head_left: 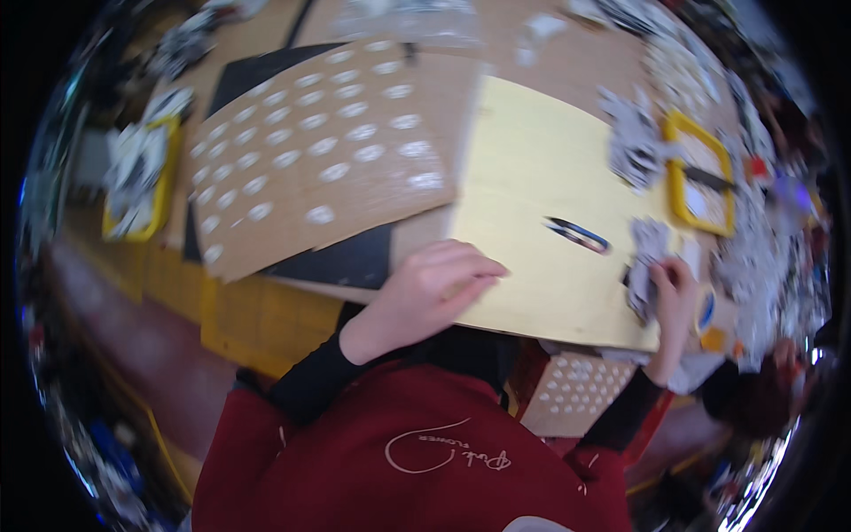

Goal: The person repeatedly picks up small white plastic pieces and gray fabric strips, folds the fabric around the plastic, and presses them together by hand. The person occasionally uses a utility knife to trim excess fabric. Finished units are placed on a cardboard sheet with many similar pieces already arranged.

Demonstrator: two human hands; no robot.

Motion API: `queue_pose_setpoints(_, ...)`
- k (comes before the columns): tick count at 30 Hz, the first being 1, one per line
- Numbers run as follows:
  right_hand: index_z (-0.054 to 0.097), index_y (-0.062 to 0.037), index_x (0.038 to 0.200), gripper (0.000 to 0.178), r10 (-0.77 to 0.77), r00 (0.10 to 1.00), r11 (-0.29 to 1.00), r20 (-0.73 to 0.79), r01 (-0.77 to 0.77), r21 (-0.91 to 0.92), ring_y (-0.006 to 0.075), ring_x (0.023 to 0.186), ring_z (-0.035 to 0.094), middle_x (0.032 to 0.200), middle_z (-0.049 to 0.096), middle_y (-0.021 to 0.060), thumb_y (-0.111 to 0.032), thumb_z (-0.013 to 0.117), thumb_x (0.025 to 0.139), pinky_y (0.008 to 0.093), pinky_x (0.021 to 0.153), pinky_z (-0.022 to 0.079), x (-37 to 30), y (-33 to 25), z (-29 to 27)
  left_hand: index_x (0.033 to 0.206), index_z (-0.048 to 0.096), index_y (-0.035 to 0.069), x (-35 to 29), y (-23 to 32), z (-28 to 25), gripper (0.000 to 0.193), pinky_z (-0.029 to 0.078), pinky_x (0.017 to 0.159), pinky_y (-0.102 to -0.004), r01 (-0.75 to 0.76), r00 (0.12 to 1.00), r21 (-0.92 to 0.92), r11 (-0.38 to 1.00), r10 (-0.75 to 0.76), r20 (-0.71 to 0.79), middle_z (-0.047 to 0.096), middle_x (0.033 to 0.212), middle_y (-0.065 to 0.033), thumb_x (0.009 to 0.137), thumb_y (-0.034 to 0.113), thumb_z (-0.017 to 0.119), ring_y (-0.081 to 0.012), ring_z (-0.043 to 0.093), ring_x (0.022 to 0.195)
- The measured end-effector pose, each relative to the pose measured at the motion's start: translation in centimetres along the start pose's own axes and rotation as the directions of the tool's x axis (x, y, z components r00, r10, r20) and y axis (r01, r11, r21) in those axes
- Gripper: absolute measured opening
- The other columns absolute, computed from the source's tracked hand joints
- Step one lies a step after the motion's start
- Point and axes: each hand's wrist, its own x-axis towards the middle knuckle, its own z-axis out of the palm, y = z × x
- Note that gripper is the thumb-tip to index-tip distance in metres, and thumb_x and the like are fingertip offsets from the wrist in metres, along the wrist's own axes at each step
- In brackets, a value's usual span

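My left hand (pixel 439 279) hovers at the near left edge of a pale yellow sheet (pixel 532 168), its fingertips pressed together. Whatever may be between them is too small to make out. At the sheet's right side, the fingers of my right hand (pixel 675 288) are closed at a grey, crumpled bundle (pixel 647 266) that looks like strips of cloth or cord. Between the two hands lies a pair of dark thread snips (pixel 578 235), flat on the sheet. A brown cardboard sheet (pixel 297 191) with rows of white oval pieces lies to the left.
Another grey bundle (pixel 631 142) lies further back by a yellow tray (pixel 729 208) holding small pale pieces and a dark tool. A yellow basket (pixel 164 191) with white items stands at the far left. Clear plastic bags (pixel 408 22) lie at the back.
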Motion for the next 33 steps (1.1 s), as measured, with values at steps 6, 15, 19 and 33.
queue_pose_setpoints(6, 0.064, -0.0001, 0.106, 0.014, -0.003, 0.851, 0.971, -0.526, 0.127, 0.201, 0.0118, 0.092, 0.056, 0.094, 0.061, 0.0041, -0.012, 0.057, 0.104, 0.0267, 0.088, 0.045, -2.3, -4.0, -5.4, 0.104, 0.072, 0.003, -2.9, 2.0, -8.0, 0.016, 0.052, 0.082, -0.0339, 0.216, 0.956, 0.382, 0.899, -0.114, -0.271, 0.070, 0.095, -0.0101, 0.088, 0.005, 0.069, -0.0256, 0.067, 0.091)
queue_pose_setpoints(15, 0.061, 0.0016, 0.104, 0.009, -0.399, 0.859, 0.518, -0.320, 0.499, 0.695, 0.0187, 0.087, 0.057, 0.096, 0.058, 0.0092, -0.004, 0.055, 0.099, 0.0312, 0.082, 0.047, -7.4, -12.1, -5.2, 0.106, 0.072, 0.006, -5.8, 0.3, -16.1, 0.031, 0.047, 0.089, -0.0381, 0.607, 0.768, 0.476, 0.636, -0.317, -0.557, 0.065, 0.097, -0.0096, 0.079, 0.020, 0.079, -0.0268, 0.059, 0.096)
queue_pose_setpoints(19, 0.060, 0.0015, 0.109, 0.016, -0.025, 0.999, 0.680, -0.023, 0.033, 0.732, 0.0126, 0.084, 0.057, 0.092, 0.059, 0.0052, 0.004, 0.060, 0.094, 0.0254, 0.073, 0.046, -7.0, -12.1, 6.2, 0.109, 0.071, 0.009, -7.4, -0.2, -17.1, 0.039, 0.045, 0.092, -0.0376, 0.613, 0.783, 0.546, 0.571, -0.343, -0.519, 0.061, 0.099, -0.0093, 0.075, 0.023, 0.083, -0.0272, 0.056, 0.103)
queue_pose_setpoints(33, 0.060, 0.0063, 0.127, 0.031, 0.161, 0.965, 0.466, 0.209, -0.261, 0.846, 0.0091, 0.079, 0.055, 0.092, 0.061, 0.0026, -0.002, 0.064, 0.097, 0.0228, 0.074, 0.046, -9.0, -12.9, 10.8, 0.099, 0.062, 0.008, -6.0, -1.3, -19.4, 0.041, 0.042, 0.090, -0.0379, 0.519, 0.838, 0.711, 0.475, -0.445, -0.315, 0.054, 0.094, -0.0069, 0.073, 0.030, 0.085, -0.0269, 0.050, 0.101)
